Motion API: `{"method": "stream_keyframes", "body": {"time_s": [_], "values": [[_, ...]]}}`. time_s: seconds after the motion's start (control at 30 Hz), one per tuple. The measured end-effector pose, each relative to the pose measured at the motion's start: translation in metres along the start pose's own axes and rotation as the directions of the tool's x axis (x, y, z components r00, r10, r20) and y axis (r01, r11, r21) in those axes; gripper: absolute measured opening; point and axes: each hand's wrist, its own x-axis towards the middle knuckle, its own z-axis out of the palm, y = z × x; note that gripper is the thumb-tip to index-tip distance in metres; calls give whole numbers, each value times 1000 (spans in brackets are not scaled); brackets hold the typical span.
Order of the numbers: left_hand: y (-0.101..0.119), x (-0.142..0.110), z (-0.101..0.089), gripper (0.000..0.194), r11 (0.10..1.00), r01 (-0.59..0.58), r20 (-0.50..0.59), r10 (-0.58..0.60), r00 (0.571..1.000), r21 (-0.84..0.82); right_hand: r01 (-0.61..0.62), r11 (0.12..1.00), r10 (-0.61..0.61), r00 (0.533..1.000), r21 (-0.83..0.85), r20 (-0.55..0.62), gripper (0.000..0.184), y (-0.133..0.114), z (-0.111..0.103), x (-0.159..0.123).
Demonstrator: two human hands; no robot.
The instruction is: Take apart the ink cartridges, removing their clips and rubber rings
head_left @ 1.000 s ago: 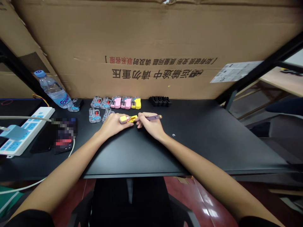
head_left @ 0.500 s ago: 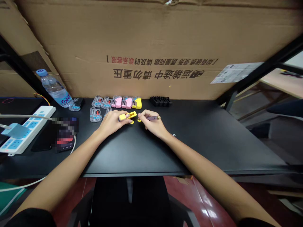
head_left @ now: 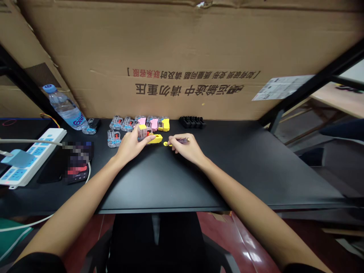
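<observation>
Toy gripped in left hand towards far edge of worktop, hollow side seemingly turned up for access. Tool pinched pen-like in right hand, probably for fine control; yellow ring by tip, contact unclear.

- Part of the yellow-and-clear piece is being covered by the left hand's fingers.
- Under the right hand's fingers, the slim tool is partly hidden.
- Well left of both hands' fingers, a dark item is blurred by pixelation!
</observation>
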Motion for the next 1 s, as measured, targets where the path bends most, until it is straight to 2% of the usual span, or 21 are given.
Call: {"method": "stream_keyframes", "body": {"time_s": [0.13,0.2,0.27,0.33,0.4,0.57,0.67,0.83,1.0], "values": [[-1,0,1,40,986,37,34,-32,999,-160,21,997,-14,995,78,-97,49,2,-11,3],[-1,-1,1,41,971,65,71,-50,996,-228,90,990,-75,987,107,-143,42,-2,-13,4],[1,-2,2,42,965,78,95,-55,994,-252,207,976,-193,968,74,-159,28,-7,-12,2],[4,-3,3,42,959,84,112,-56,992,-270,319,947,-314,944,38,-98,17,-11,-9,-1],[7,-5,4,43,953,89,133,-52,990,-290,377,926,-377,926,20,10,16,-13,-5,-4],[10,-8,7,41,954,76,181,-24,983,-290,381,922,-361,909,-66,207,15,-12,7,-11],[9,-9,10,38,955,79,226,-13,974,-287,391,917,-354,886,-74,298,21,-8,11,-13],[8,-8,9,38,957,70,243,0,970,-280,405,911,-360,872,-74,332,20,-9,12,-14],[9,-6,6,37,955,56,254,21,967,-292,338,939,-302,892,-55,337,21,-16,11,-16]]}}
